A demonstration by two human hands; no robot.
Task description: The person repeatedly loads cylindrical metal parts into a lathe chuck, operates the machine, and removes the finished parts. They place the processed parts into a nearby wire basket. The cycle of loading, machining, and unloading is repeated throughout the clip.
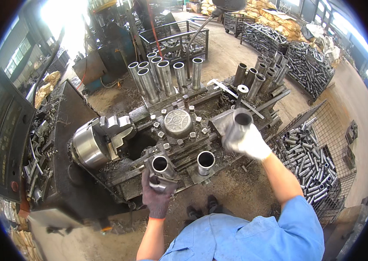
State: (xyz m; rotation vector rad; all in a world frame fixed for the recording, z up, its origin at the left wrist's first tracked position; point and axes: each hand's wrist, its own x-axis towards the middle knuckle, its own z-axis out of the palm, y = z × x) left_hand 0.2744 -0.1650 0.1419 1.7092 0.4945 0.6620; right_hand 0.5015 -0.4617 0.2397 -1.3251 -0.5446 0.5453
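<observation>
Between the left hand (156, 198) and right hand (250, 142), held apart, one tube (204, 170) is standing upright, seemingly for easy reach, while they are gripping a shiny metal piece (159, 187) and another tube (235, 129) respectively.

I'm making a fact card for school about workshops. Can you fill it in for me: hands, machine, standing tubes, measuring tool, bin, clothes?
Left hand: dark-gloved, at a short metal tube; exact grip unclear
Right hand: white-gloved, closed around a grey metal tube, slightly blurred
Machine: has a shiny round chuck on its left
Standing tubes: a back group, a right group, and one at the near edge
Measuring tool: caliper, lying near the right group
Bin: wire mesh, holding many loose tubes
Clothes: blue shirt
</observation>
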